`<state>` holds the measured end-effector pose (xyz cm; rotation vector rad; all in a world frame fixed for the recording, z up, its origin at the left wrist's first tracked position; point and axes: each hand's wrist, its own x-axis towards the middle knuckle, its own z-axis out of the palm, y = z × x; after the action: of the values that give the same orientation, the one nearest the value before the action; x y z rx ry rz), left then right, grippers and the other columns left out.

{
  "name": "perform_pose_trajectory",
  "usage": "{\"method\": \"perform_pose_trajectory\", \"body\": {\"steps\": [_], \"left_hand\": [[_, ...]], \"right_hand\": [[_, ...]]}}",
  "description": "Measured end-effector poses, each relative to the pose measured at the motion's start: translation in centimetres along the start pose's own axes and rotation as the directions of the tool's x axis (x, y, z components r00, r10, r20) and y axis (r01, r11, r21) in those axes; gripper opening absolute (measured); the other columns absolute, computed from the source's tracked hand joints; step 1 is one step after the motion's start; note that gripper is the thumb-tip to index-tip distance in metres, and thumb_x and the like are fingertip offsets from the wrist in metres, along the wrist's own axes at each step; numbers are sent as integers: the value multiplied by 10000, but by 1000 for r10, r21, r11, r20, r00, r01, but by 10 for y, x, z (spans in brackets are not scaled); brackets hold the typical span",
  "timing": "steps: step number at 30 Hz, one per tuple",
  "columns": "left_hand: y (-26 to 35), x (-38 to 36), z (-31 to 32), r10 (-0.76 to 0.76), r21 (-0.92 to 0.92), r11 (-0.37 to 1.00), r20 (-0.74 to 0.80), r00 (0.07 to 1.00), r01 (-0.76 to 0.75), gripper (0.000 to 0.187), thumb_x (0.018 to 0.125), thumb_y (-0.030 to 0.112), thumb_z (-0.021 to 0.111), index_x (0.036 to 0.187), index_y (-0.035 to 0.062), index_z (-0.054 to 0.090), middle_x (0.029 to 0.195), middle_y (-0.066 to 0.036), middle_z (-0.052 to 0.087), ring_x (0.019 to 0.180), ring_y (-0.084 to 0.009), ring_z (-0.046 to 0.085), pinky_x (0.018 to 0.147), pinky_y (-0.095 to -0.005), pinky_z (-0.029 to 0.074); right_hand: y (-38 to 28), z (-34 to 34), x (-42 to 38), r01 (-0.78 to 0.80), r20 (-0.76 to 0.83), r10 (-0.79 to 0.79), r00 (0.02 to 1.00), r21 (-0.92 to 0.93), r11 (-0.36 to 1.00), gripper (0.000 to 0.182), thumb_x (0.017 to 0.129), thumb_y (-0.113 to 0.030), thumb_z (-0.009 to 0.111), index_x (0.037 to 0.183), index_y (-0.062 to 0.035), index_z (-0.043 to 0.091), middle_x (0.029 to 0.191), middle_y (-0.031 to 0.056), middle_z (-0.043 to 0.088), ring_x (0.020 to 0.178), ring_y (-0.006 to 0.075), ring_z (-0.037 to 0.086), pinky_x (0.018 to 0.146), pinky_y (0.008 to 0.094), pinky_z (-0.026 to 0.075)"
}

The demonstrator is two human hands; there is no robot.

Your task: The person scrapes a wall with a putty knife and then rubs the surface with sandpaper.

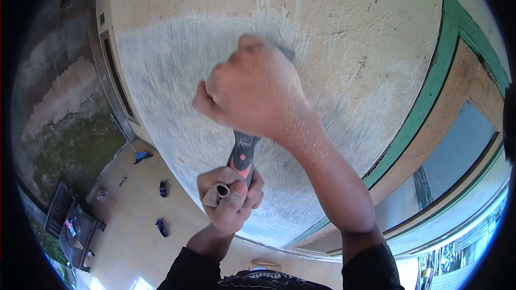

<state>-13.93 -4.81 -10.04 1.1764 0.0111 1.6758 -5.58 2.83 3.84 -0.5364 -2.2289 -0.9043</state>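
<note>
The tool (242,156), with a black and red handle, lies just off the middle of the view toward 7 o'clock, in front of the wall (344,102). The left hand (230,207), at 7 o'clock, is clamped around the handle's lower part and also pinches a pale roll (216,195) whose dark open end shows. Just past it toward 12, the right hand (250,88) is curled over the tool's upper end; whether it clasps that hidden end, one cannot tell. Motion blurs it, and a grey edge (289,53) shows beyond it at 12. Pale flecks dot the right forearm (317,153). Around the hands the wall is whitish and streaked, yellower and pitted toward 1 o'clock. A green frame (439,78) and a wooden door (462,88) stand at 2 to 3. Two dark sandals (163,188) lie apart near 8, a blue broom (142,156) between 8 and 9, and a dark bench (80,236) farther out at 8.
</note>
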Motion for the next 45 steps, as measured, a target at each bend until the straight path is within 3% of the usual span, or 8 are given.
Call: {"method": "perform_pose_trajectory", "body": {"steps": [3, 9, 13, 17, 20, 23, 27, 45], "left_hand": [[7, 10, -2, -42, 35, 999, 51, 998, 40, 222, 866, 195, 574, 790, 37, 437, 646, -152, 452, 419, -78, 307, 352, -225, 279], [-8, -11, -8, -38, -73, 997, -40, 998, 35, 175, 869, 180, 558, 816, 54, 449, 661, -161, 471, 410, -73, 317, 357, -222, 276], [6, 16, -13, -70, -143, 986, 95, 993, 83, 173, 869, 189, 556, 836, 60, 444, 656, -148, 451, 423, -83, 318, 364, -229, 272], [-12, -6, -10, -72, -140, 988, -61, 996, 62, 181, 862, 188, 560, 827, 58, 438, 636, -142, 456, 411, -73, 297, 364, -226, 266], [-10, 4, -6, -53, -78, 996, 10, 999, 54, 185, 863, 182, 556, 809, 50, 438, 632, -138, 464, 414, -68, 304, 365, -225, 265], [-4, 13, -3, -53, -52, 997, 47, 997, 56, 199, 871, 168, 548, 775, 37, 433, 618, -127, 459, 416, -59, 308, 360, -221, 254], [-4, 1, -6, -73, -38, 996, 68, 995, 76, 206, 877, 173, 554, 783, 27, 444, 611, -128, 457, 420, -59, 319, 358, -215, 252], [4, 10, 12, -119, -15, 993, 61, 991, 121, 258, 882, 233, 580, 804, 27, 446, 608, -108, 451, 426, -60, 313, 370, -209, 267]], "right_hand": [[4, -2, 9, -70, -101, 72, 992, 17, 997, 449, 820, -232, 468, 393, -92, 484, 343, 34, 407, 331, 211, 375, 652, 305, 438], [-5, 1, -8, -42, 120, 42, 992, -7, 999, 463, 839, -243, 463, 408, -76, 487, 365, 40, 429, 361, 222, 414, 658, 313, 445], [4, -4, 8, -81, -12, 80, 997, -70, 994, 444, 830, -256, 495, 427, -70, 501, 397, 59, 462, 424, 232, 474, 643, 332, 459], [-4, 10, -9, -34, -41, 32, 999, -60, 998, 425, 829, -260, 522, 453, -60, 524, 417, 75, 483, 495, 247, 532, 656, 342, 488], [5, 16, -3, 8, -210, -11, 978, -16, 1000, 428, 827, -269, 546, 456, -54, 532, 423, 72, 496, 508, 241, 565, 660, 328, 503], [6, 0, 5, -91, -31, 93, 995, 50, 995, 431, 822, -282, 568, 457, -57, 535, 430, 74, 505, 503, 229, 588, 615, 337, 514], [-2, 6, -7, -91, -53, 88, 995, -56, 994, 421, 829, -283, 571, 473, -59, 553, 438, 83, 511, 481, 244, 588, 563, 366, 517], [4, -5, 0, -172, -147, 182, 972, 77, 982, 405, 834, -259, 563, 488, -49, 562, 449, 88, 519, 497, 251, 585, 549, 357, 518]]}}
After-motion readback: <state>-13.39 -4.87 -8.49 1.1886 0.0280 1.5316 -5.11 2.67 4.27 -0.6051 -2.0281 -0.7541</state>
